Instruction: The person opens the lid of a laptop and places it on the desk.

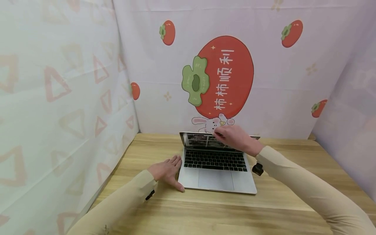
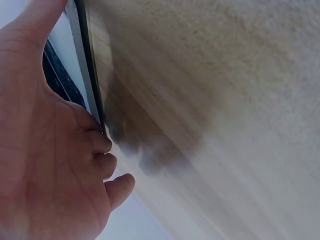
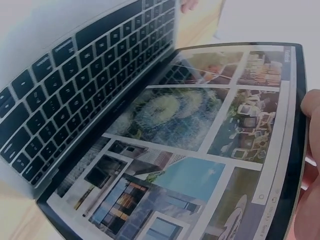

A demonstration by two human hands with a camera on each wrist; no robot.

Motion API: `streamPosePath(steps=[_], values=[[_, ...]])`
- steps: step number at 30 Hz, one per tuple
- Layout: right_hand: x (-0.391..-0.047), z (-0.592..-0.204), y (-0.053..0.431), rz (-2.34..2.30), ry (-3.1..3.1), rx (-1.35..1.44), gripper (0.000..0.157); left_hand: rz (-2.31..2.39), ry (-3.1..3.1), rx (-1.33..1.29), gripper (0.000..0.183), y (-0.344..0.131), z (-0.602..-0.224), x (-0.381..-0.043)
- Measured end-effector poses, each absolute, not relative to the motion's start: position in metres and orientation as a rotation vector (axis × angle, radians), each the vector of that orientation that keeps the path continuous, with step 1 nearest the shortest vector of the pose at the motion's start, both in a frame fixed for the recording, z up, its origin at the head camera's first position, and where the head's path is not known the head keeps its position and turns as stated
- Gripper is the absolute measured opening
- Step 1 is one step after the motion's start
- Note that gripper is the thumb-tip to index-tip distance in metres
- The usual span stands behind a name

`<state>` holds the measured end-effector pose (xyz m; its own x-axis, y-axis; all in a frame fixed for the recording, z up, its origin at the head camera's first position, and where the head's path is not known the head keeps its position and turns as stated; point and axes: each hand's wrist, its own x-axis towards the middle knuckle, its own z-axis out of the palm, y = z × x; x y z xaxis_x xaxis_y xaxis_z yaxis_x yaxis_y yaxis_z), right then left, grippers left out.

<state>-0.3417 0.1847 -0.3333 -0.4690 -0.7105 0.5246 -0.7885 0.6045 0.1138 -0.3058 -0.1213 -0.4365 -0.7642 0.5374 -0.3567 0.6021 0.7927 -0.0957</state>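
A silver laptop [image 1: 215,181] with a black keyboard [image 1: 215,160] lies on the wooden table, its screen [image 3: 180,145] raised and lit with a grid of pictures. At the top edge of the screen, my right hand [image 1: 235,138] pinches the rim between thumb and fingers, as the right wrist view shows from close by. Along the laptop's left side rests my left hand [image 1: 167,173], fingers extended and thumb near the front left corner. The left wrist view has the palm [image 2: 55,150] against the laptop's edge.
The wooden table [image 1: 164,209] ends at a back curtain [image 1: 158,114] printed with persimmons and a rabbit. A patterned curtain [image 1: 58,114] hangs along the left side, and another pale one [image 1: 352,124] on the right.
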Motion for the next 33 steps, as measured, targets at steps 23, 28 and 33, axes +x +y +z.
streamPosePath(steps=[23,28,33], values=[[-0.369,-0.324,0.191,0.314,-2.458,0.965,0.024,-0.212,2.683,0.892,0.132,-0.123,-0.443,-0.307],[-0.378,-0.325,0.194,0.305,-2.411,0.921,0.025,-0.169,2.694,0.903,0.131,-0.122,-0.442,-0.304],[-0.383,-0.322,0.194,0.303,-2.389,0.938,0.027,-0.191,2.690,0.889,0.131,-0.122,-0.439,-0.304]])
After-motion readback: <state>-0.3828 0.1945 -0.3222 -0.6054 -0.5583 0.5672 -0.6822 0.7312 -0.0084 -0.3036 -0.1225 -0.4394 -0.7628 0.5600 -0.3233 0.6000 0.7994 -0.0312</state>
